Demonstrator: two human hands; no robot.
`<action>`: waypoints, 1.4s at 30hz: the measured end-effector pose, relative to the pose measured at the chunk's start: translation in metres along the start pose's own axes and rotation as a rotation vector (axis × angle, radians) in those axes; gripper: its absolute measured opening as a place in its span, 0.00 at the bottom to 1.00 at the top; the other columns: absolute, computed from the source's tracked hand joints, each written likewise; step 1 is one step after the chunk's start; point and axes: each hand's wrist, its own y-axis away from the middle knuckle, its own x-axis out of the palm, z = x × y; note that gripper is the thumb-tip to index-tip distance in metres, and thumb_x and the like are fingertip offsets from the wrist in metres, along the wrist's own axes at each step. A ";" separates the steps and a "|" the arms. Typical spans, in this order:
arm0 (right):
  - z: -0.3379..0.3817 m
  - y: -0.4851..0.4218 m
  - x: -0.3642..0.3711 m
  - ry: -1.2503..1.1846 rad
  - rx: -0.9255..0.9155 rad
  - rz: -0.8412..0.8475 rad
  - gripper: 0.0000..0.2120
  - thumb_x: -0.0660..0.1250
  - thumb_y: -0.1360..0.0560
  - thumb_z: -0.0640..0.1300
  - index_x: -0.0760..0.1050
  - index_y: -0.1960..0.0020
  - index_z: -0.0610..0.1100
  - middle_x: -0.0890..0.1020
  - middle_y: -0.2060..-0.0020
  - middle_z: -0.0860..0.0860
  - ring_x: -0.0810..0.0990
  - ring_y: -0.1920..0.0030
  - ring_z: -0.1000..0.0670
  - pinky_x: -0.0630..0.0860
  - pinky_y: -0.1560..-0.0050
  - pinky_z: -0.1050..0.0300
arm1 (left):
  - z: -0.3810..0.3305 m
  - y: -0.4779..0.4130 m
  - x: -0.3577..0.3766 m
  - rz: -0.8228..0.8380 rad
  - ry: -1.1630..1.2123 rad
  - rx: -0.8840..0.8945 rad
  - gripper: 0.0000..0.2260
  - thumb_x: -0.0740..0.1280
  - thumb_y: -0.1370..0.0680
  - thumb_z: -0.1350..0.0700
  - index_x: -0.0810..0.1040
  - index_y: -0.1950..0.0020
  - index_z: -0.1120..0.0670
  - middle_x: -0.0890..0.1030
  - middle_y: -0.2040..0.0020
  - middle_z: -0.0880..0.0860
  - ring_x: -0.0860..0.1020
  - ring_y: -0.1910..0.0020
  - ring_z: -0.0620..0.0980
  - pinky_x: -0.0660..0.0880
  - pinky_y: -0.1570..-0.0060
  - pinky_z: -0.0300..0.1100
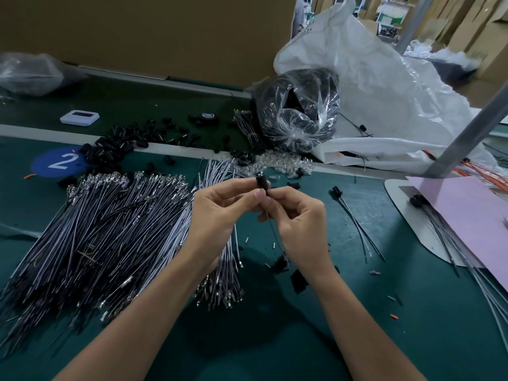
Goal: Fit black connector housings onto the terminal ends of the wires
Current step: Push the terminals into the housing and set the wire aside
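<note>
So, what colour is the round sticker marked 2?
The sticker is blue, numeral white; head view.

Wire pile left of hands; housings behind.

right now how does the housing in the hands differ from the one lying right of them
The held housing stands upright off the mat, pinched between left hand and right hand; the lying housing rests untouched on the mat. One dark wire hangs from the held housing; a few trail from the lying housing. Both are black.
</note>
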 end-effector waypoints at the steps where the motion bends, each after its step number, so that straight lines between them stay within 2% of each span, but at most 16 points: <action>1: 0.000 0.000 0.000 -0.010 -0.006 0.003 0.02 0.71 0.25 0.35 0.82 0.53 0.38 0.85 0.64 0.52 0.84 0.63 0.53 0.79 0.60 0.63 | -0.001 0.000 0.001 0.003 0.001 0.016 0.09 0.74 0.31 0.59 0.85 0.52 0.56 0.86 0.54 0.54 0.84 0.56 0.47 0.78 0.57 0.35; 6: 0.002 0.001 0.000 -0.027 -0.035 -0.027 0.03 0.71 0.25 0.39 0.83 0.54 0.41 0.84 0.62 0.55 0.83 0.65 0.52 0.79 0.61 0.61 | -0.002 0.002 0.004 0.081 -0.010 0.022 0.12 0.73 0.30 0.58 0.84 0.47 0.57 0.86 0.50 0.56 0.84 0.48 0.52 0.79 0.50 0.39; 9: 0.002 0.002 0.000 -0.038 -0.039 -0.028 0.04 0.70 0.25 0.40 0.83 0.53 0.41 0.84 0.64 0.53 0.83 0.66 0.52 0.78 0.61 0.61 | -0.005 0.003 0.005 0.080 0.004 0.034 0.11 0.73 0.30 0.60 0.85 0.48 0.58 0.86 0.50 0.56 0.84 0.48 0.53 0.79 0.50 0.39; 13: 0.002 0.003 0.002 -0.020 -0.044 -0.022 0.03 0.70 0.25 0.40 0.83 0.54 0.45 0.84 0.65 0.54 0.83 0.66 0.52 0.78 0.61 0.60 | -0.009 0.006 0.008 0.077 0.027 0.070 0.18 0.72 0.31 0.62 0.81 0.42 0.56 0.86 0.51 0.53 0.84 0.49 0.49 0.78 0.50 0.38; 19: 0.001 0.002 0.002 -0.008 -0.080 -0.028 0.05 0.69 0.25 0.38 0.82 0.55 0.46 0.83 0.68 0.54 0.82 0.67 0.54 0.77 0.63 0.61 | -0.012 0.006 0.013 0.057 -0.017 0.141 0.14 0.73 0.34 0.63 0.83 0.49 0.56 0.86 0.55 0.51 0.84 0.51 0.48 0.79 0.49 0.37; 22: 0.000 0.002 0.002 -0.020 -0.077 -0.026 0.05 0.70 0.25 0.38 0.83 0.56 0.47 0.83 0.68 0.53 0.82 0.67 0.52 0.78 0.63 0.58 | -0.012 0.007 0.013 0.055 -0.013 0.165 0.14 0.73 0.34 0.63 0.83 0.48 0.56 0.86 0.55 0.50 0.84 0.51 0.48 0.78 0.49 0.37; 25: 0.000 0.001 0.002 -0.039 -0.083 -0.017 0.05 0.70 0.25 0.40 0.83 0.56 0.49 0.83 0.67 0.54 0.82 0.66 0.53 0.78 0.62 0.60 | -0.012 0.007 0.013 0.061 0.004 0.176 0.15 0.72 0.33 0.64 0.82 0.47 0.56 0.86 0.55 0.51 0.84 0.51 0.48 0.79 0.50 0.37; 29: 0.001 0.001 0.001 -0.102 -0.079 0.016 0.06 0.70 0.25 0.43 0.84 0.55 0.53 0.85 0.66 0.53 0.83 0.65 0.51 0.79 0.60 0.58 | -0.013 0.007 0.012 0.069 0.044 0.161 0.13 0.73 0.34 0.65 0.86 0.51 0.54 0.86 0.55 0.52 0.85 0.52 0.49 0.79 0.51 0.38; 32: 0.001 0.000 0.000 -0.143 -0.064 0.049 0.05 0.70 0.25 0.44 0.85 0.54 0.51 0.85 0.65 0.52 0.83 0.64 0.51 0.80 0.60 0.55 | -0.014 0.007 0.012 0.085 0.047 0.164 0.13 0.73 0.34 0.65 0.86 0.51 0.55 0.86 0.55 0.53 0.84 0.51 0.50 0.80 0.50 0.40; 37: 0.001 0.000 0.000 -0.154 -0.061 0.062 0.05 0.70 0.25 0.41 0.84 0.52 0.47 0.84 0.65 0.55 0.83 0.64 0.53 0.78 0.60 0.59 | -0.016 0.008 0.012 0.080 0.036 0.153 0.13 0.73 0.33 0.65 0.86 0.51 0.55 0.86 0.56 0.53 0.84 0.52 0.51 0.80 0.51 0.45; 42: 0.002 0.003 0.002 -0.102 -0.069 0.052 0.04 0.69 0.24 0.40 0.83 0.55 0.43 0.83 0.65 0.54 0.82 0.65 0.53 0.77 0.60 0.61 | -0.020 0.009 0.013 0.049 -0.004 0.164 0.13 0.72 0.33 0.65 0.83 0.49 0.58 0.86 0.57 0.54 0.85 0.56 0.50 0.80 0.58 0.40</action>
